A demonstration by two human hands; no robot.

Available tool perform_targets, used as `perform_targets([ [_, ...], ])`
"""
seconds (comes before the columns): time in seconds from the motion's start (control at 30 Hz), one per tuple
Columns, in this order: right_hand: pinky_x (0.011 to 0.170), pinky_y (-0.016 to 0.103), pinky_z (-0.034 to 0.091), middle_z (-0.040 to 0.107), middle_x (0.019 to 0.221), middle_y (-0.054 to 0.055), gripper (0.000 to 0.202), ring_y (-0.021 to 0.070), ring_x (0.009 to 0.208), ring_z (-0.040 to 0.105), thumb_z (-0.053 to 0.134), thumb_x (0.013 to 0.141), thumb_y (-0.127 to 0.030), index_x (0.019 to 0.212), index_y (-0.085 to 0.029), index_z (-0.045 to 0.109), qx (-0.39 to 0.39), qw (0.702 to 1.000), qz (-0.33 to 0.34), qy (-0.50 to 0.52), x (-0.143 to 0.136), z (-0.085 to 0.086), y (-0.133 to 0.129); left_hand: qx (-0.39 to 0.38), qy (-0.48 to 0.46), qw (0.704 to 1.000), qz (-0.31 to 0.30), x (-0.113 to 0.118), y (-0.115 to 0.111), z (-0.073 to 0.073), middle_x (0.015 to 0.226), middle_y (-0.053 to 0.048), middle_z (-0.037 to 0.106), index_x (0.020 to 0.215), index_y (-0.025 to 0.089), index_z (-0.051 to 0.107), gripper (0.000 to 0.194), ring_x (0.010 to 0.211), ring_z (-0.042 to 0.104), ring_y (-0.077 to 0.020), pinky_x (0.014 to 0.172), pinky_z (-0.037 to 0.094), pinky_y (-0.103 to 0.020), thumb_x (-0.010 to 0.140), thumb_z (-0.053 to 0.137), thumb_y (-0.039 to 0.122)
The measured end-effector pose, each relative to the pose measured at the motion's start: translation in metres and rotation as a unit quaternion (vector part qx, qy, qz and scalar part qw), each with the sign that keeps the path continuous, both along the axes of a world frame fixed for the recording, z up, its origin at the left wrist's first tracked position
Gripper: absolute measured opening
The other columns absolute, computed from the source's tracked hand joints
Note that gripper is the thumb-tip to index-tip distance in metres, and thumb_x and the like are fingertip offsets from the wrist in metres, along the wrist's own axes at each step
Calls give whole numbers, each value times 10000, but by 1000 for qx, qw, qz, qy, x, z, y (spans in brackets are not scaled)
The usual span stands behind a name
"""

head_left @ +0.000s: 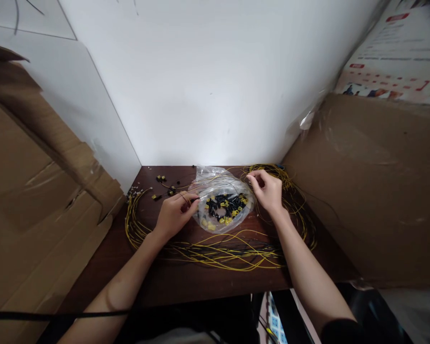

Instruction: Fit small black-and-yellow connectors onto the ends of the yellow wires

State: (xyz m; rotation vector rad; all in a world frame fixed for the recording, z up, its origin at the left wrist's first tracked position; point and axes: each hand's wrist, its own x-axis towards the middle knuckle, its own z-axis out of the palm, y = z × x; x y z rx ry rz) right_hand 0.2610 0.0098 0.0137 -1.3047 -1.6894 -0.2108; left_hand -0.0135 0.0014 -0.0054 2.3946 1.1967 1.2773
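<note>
The person's left hand (174,215) was held just to the left of a clear plastic bag (208,172), its thumb and index finger pinching a small dark piece (195,198) near the bag's edge. The right hand (268,191) was raised beyond the bag's right side, its fingers curled and the thumb and index tips brought close together; whether they gripped a wire was too fine to tell. Thin wires stretched across the upper part of the bag, between the two hands. The bag lay in the middle of the dark table (193,286), with a pile of black and yellow connectors (229,206) showing through it. Loose connectors (161,178) lay beyond the left hand. A bundle of yellow and black wires (229,255) ran along the table in front of the bag, curving up on both sides. Cardboard (376,200) stood to the right, and more cardboard to the left.
</note>
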Motion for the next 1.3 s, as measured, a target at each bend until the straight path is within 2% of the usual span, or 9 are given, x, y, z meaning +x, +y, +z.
perform_targets([
  [0.23, 538, 223, 384, 615, 642, -9, 205, 103, 506, 501, 509, 844, -353, 809, -185, 620, -21, 1000, 16, 7, -1, -1, 0, -9, 13, 1000, 5, -1, 0, -1, 734, -21, 626, 881, 161, 609, 143, 564, 533, -102, 561, 423, -216, 807, 545, 265],
  [0.4, 566, 231, 393, 630, 739, 10, 182, 108, 558, 501, 511, 848, -325, 798, -178, 606, -4, 1000, 14, 24, 0, 2, -1, -23, 46, 999, -5, -1, -2, 1, 831, -31, 626, 996, 173, 583, 273, 565, 517, -101, 582, 434, -231, 786, 584, 348],
  [0.53, 566, 242, 386, 617, 760, 14, 184, 106, 542, 468, 504, 852, -321, 778, -177, 593, -1, 1000, 12, 20, -1, 4, -1, -20, 56, 998, -22, -1, -3, 4, 912, -49, 629, 1041, 175, 560, 344, 702, 574, -138, 657, 457, -255, 765, 608, 375],
  [0.73, 578, 247, 389, 614, 764, 13, 184, 110, 560, 478, 501, 855, -323, 783, -181, 593, -11, 1000, 10, 18, -1, 2, 0, 0, 76, 997, -21, 0, -3, 4, 915, -52, 617, 1031, 193, 572, 305, 818, 581, -164, 738, 458, -277, 766, 609, 341],
  [0.93, 573, 250, 392, 620, 764, 18, 205, 114, 554, 487, 493, 856, -340, 780, -182, 598, -20, 1000, 16, 16, 0, 1, 2, 14, 85, 996, -3, -1, -2, 2, 791, -25, 579, 976, 201, 611, 192, 748, 560, -137, 680, 437, -240, 838, 519, 298],
  [1.07, 578, 253, 394, 624, 761, 24, 244, 122, 565, 500, 475, 862, -370, 776, -181, 603, -25, 1000, 12, 14, 0, 1, 2, 30, 82, 996, 13, -3, -1, 2, 770, -24, 548, 942, 193, 637, 198, 698, 530, -122, 630, 411, -223, 856, 488, 291],
  [1.3, 575, 254, 396, 633, 772, 39, 298, 128, 572, 501, 455, 865, -414, 776, -175, 609, -26, 999, -16, 15, 3, 1, 2, 40, 58, 998, -5, -2, -1, 5, 754, -25, 552, 913, 189, 661, 197, 619, 492, -103, 573, 392, -213, 840, 505, 284],
])
